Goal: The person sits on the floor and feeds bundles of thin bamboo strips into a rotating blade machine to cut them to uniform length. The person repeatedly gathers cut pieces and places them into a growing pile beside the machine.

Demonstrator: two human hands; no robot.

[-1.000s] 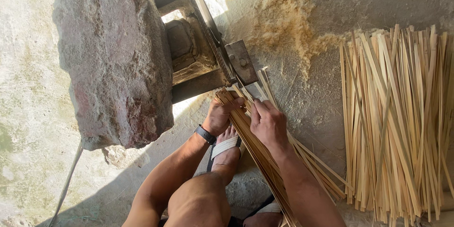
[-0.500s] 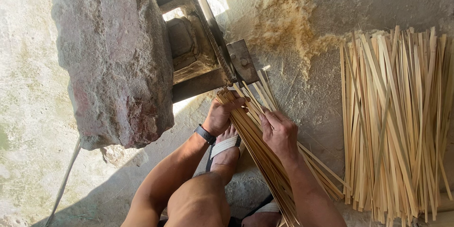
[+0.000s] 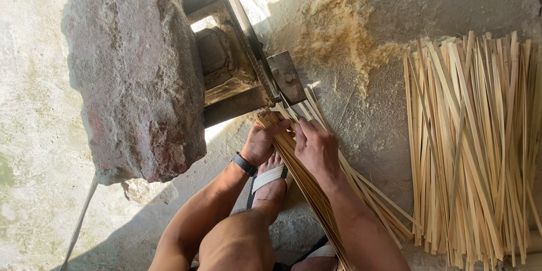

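Observation:
A bundle of thin bamboo strips (image 3: 307,183) lies slanted across my lap, its top end against a metal blade fixture (image 3: 265,79). My left hand (image 3: 262,141), with a dark wristband, grips the bundle's upper end just below the blade. My right hand (image 3: 316,147) rests on the strips beside it, fingers pinched on a strip near the metal plate (image 3: 287,76). My sandalled foot (image 3: 270,183) sits under the bundle.
A big rough stone (image 3: 132,68) weighs down the wooden frame on the left. A pile of cut bamboo strips (image 3: 474,147) lies on the right. Sawdust (image 3: 339,28) is heaped on the concrete floor behind the blade. A thin rod (image 3: 79,220) leans lower left.
My right hand slid down the bundle half a second ago and has now come back up close to the blade. My left hand has stayed at the bundle's top.

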